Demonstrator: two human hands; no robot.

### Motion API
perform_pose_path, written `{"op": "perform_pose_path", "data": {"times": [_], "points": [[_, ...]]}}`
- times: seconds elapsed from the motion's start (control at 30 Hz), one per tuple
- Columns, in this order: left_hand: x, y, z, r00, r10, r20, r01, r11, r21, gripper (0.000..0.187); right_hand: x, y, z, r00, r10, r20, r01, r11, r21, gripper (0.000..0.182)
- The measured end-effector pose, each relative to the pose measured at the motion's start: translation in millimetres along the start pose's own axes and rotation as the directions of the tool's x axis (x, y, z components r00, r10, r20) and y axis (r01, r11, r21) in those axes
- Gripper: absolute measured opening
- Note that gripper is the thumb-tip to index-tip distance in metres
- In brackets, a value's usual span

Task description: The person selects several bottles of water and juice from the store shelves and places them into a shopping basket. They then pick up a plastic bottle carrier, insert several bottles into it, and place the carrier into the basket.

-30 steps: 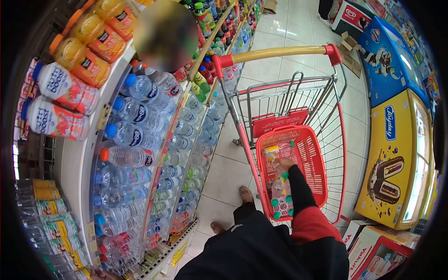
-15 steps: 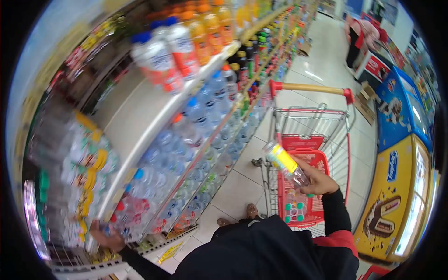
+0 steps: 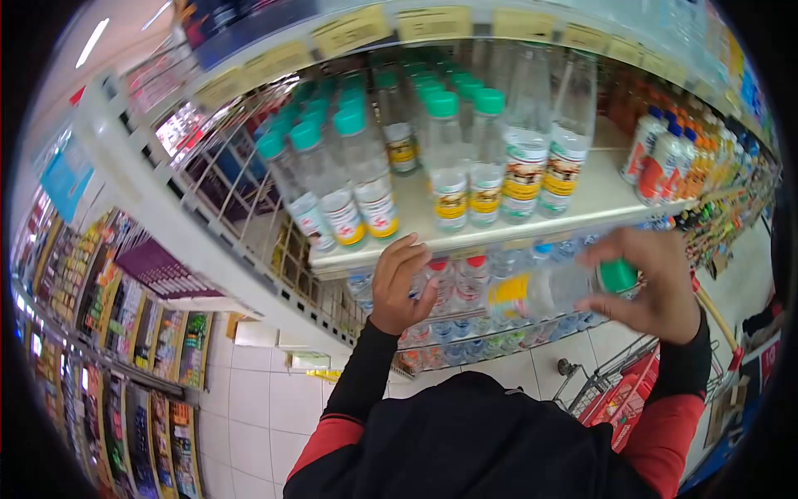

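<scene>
My right hand grips a clear plastic bottle near its green cap. The bottle lies tilted almost sideways in front of the shelf edge, its yellow label pointing left. Fingers up and slightly apart, my left hand is at the front edge of the shelf and holds nothing. Similar green-capped bottles stand upright in rows on that shelf, just above my left hand. Two taller bottles with yellow and white labels stand to their right.
Red-capped bottles fill the shelf below. White bottles with blue caps and orange drinks stand further right. A shopping cart with a red basket is at lower right. A wire side panel bounds the shelf's left end.
My view has swung left to the green-capped bottles. My right hand has carried its bottle from above the cart to the shelf front. My left hand stays at the shelf edge.
</scene>
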State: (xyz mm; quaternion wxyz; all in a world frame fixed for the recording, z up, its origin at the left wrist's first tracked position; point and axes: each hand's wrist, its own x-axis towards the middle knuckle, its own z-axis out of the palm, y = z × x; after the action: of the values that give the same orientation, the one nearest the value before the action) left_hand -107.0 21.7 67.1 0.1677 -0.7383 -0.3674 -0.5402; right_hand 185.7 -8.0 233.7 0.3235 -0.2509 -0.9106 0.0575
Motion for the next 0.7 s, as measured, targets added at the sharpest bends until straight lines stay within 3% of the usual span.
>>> {"op": "perform_pose_path", "data": {"times": [0.03,0.1,0.17,0.27,0.4,0.47,0.57,0.7], "points": [[-4,-1,-5,1.0,-0.007,-0.011,0.007,1.0,0.011,0.025,21,-9,1,1.0,-0.002,-0.03,0.001,0.999,-0.045,0.031],[-11,-1,-13,0.997,-0.014,-0.082,0.012,1.0,-0.019,0.024,61,-13,11,0.977,0.01,-0.215,0.027,0.986,0.167,0.033],[-14,0,-16,0.997,-0.033,-0.072,0.03,0.999,-0.035,0.024,100,-10,7,0.961,-0.188,-0.2,0.179,0.982,-0.061,0.04],[-13,3,-18,0.999,0.016,0.036,-0.017,0.999,0.028,0.026,143,-7,23,0.936,-0.309,-0.171,0.282,0.945,-0.165,0.038],[-5,6,-14,0.997,0.02,0.07,-0.026,0.996,0.088,0.033,177,3,64,0.943,-0.311,-0.122,0.264,0.918,-0.297,0.034],[2,6,-9,0.991,-0.014,0.136,-0.005,0.989,0.145,0.04,190,9,79,0.962,-0.271,-0.036,0.227,0.864,-0.45,0.032],[14,6,-2,0.979,-0.025,0.203,-0.017,0.98,0.198,0.046,208,7,82,0.983,-0.167,0.074,0.181,0.849,-0.497,0.029],[24,7,9,0.973,-0.051,0.226,-0.01,0.966,0.258,0.048,236,26,90,0.975,-0.211,0.068,0.218,0.856,-0.469,0.031]]}}
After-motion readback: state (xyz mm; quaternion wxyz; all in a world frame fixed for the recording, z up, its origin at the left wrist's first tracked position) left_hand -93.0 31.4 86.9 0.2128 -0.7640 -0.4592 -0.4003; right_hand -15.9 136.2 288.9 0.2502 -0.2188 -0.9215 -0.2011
